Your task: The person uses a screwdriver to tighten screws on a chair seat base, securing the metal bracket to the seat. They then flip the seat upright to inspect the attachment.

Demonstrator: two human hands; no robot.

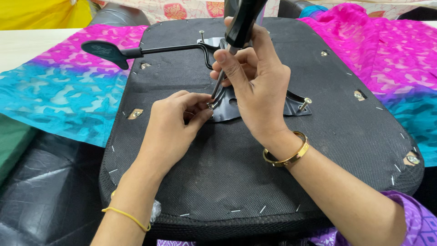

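Nearest the camera, the upturned office-chair seat (255, 182) lies with its black fabric underside up, staples dotted along its edge, resting partly on dark leather cushions (41, 191). The left hand (175, 125), a yellow band on its wrist, pinches its fingertips closed around a small bolt (210, 105) at the near edge of the black metal mounting plate (230, 109) in the middle of the seat. The right hand (255, 86), wearing a gold bangle (287, 155), is closed around the black handle of a screwdriver (239, 25), whose shaft slants down to that bolt. Another bolt (305, 104) stands upright at the plate's right corner. Beyond, the height-adjustment lever (109, 51) reaches left, and pink and turquoise patterned cloth (59, 95) spreads beneath the seat on both sides.
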